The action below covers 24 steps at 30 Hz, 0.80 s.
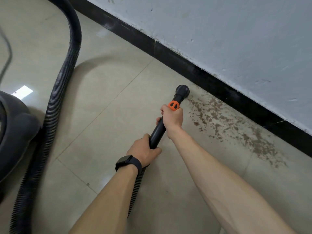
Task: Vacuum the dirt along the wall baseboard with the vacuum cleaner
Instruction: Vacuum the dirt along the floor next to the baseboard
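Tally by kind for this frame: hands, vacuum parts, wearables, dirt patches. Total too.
Hands: 2, left hand and right hand, both gripping the wand
Vacuum parts: 5, canister, hose, wand, orange collar, nozzle
Wearables: 1, black watch
Dirt patches: 1, beside the baseboard, dirt
Total: 9

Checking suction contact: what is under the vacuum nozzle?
Beige floor tile shows around the nozzle, with the dirt patch lying beside it by the baseboard. Whatever lies beneath its mouth is covered.
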Each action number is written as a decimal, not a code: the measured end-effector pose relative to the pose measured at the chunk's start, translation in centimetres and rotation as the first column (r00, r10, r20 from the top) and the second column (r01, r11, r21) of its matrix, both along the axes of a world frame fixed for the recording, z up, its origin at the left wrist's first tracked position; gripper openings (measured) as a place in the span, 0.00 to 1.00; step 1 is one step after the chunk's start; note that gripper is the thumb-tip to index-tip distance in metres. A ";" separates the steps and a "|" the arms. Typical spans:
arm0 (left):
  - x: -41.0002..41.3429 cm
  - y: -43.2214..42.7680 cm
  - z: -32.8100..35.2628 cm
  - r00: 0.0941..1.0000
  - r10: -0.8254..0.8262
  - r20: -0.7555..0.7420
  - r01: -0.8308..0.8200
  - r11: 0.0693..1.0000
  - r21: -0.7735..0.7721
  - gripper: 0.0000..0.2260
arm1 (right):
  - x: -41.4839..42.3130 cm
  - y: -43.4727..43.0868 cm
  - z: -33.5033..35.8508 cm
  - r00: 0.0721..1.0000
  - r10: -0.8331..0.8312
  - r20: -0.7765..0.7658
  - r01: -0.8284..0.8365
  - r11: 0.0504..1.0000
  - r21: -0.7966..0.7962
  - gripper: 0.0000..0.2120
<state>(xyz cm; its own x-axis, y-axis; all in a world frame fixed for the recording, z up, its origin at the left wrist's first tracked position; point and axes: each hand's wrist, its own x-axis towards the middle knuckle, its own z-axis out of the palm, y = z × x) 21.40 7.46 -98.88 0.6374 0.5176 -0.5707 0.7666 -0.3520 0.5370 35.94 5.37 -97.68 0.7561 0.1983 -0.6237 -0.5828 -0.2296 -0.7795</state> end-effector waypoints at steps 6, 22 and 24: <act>1.7 0.0 -0.2 0.995 0.069 0.070 -0.068 0.998 -0.019 0.11 | 2.1 1.4 -0.3 0.998 0.010 0.059 -0.004 0.996 -0.087 0.17; 4.7 1.7 -0.7 0.981 0.139 0.138 -0.156 0.980 0.124 0.12 | 4.7 3.5 -1.8 0.999 0.008 0.043 -0.013 0.995 0.099 0.15; 4.8 2.2 -0.8 0.964 0.197 0.178 -0.209 0.977 0.048 0.11 | 4.7 4.7 -1.8 0.997 0.053 0.064 -0.057 0.997 0.056 0.16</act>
